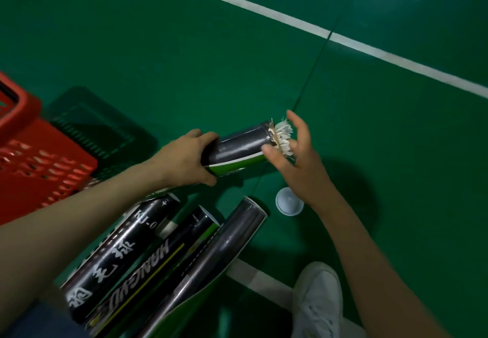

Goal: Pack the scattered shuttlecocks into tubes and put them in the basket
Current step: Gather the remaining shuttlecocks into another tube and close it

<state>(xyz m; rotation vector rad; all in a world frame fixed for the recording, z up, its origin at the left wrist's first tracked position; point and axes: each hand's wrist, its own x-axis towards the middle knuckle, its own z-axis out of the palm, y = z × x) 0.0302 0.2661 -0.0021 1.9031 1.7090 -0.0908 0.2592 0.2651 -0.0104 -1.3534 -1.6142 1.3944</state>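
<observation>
**Feathers may crush at tube mouth**

Left hand (190, 156) wraps the lower end of the tube (237, 147), held off the green floor (184, 60). Right hand (293, 158) is wide, fingers spread around a shuttlecock (284, 137) sticking out of the mouth. The rim looks ragged, so an off-axis push could snag or bend feathers. Gripped far from the mouth, the tube may swing. The cap (289, 201) lies loose under the right wrist and could be knocked away. Basket (39, 152) is at the left; spare tubes (169, 258) lie beside it.
</observation>
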